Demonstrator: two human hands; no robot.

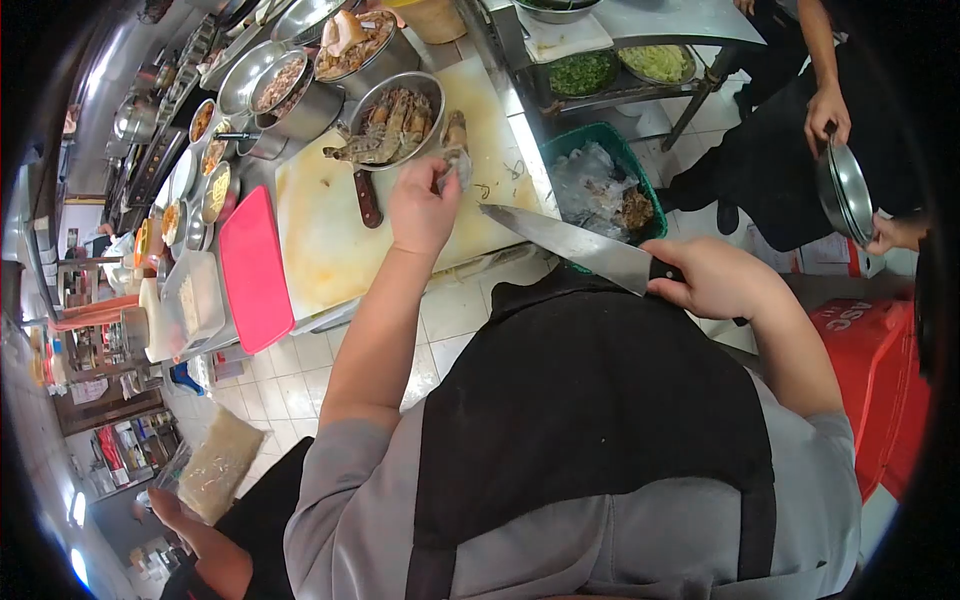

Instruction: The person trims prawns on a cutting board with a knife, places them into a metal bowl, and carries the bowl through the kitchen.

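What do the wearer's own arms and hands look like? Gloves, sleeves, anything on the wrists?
Left hand and right hand both look bare, with no gloves. Forearms are uncovered, and I see no watch or bracelet on either wrist. Short grey sleeves end near the elbows, part of a plain grey shirt under a black apron.

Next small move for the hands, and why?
I'd angle the knife away from the left hand before cutting: the right hand grips its handle, the tip points toward the left fingers, and those are down by the prawn bowl.
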